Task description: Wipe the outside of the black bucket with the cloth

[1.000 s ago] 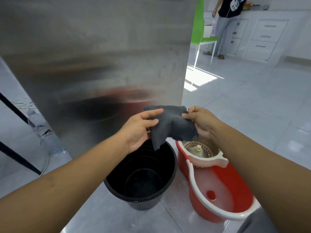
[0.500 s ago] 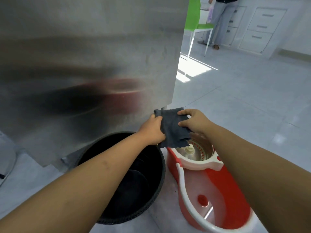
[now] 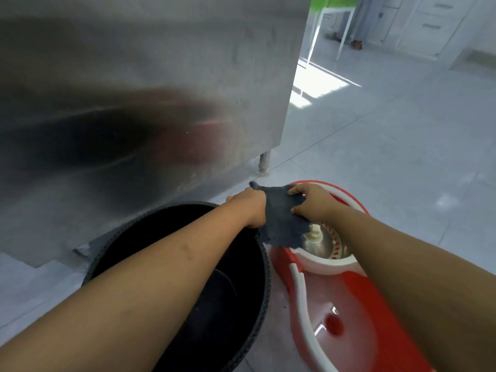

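Both hands, left hand [image 3: 251, 208] and right hand [image 3: 312, 201], pinching the cloth [image 3: 281, 218] at mid-frame, fingers closed on its edges. Spread open, probably for wiping the black bucket [image 3: 265, 267] below.

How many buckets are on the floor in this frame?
2. The black bucket sits under the left forearm beside the steel panel; the red mop bucket stands just right of it. Others could be hidden behind the panel.

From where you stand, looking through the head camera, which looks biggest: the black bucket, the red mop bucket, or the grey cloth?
1. black bucket and red mop bucket: they look alike in spread, and both are cut off by the frame and arms, so I won't rank them.
2. grey cloth: clearly smallest, held between both hands.
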The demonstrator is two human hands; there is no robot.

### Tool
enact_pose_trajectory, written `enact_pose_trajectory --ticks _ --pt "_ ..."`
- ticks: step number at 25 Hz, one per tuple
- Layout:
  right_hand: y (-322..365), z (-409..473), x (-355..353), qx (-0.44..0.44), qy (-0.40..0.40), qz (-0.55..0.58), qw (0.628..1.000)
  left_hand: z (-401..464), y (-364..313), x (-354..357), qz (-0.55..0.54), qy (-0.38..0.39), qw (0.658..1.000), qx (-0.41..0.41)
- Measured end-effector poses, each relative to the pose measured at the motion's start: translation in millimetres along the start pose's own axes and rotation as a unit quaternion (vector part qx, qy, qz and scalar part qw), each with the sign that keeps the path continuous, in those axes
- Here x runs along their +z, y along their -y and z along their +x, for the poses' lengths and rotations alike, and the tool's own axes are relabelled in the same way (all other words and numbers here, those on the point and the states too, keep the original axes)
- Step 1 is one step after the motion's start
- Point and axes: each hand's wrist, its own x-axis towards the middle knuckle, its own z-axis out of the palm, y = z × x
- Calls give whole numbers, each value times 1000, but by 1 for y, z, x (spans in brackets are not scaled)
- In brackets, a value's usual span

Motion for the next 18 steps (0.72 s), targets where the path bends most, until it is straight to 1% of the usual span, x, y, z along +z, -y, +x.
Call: enact_pose_trajectory --ticks 3,6,10,15,17,18 --pt "-9 12 10 -8 8 -30 999 18 3 11 -8 45 997 -62" --pt "-15 21 19 -19 8 -82 996 27 -1 14 -13 61 992 -107" --pt "-21 28 27 -16 4 -92 996 36 -2 17 21 83 993 -81" --pt "-30 39 34 15 28 -21 999 51 -5 23 75 125 988 -42" --pt "-32 42 37 14 45 10 999 56 -4 25 72 136 988 -29" --pt "-33 44 38 16 59 17 998 58 -2 26 71 130 989 -19"
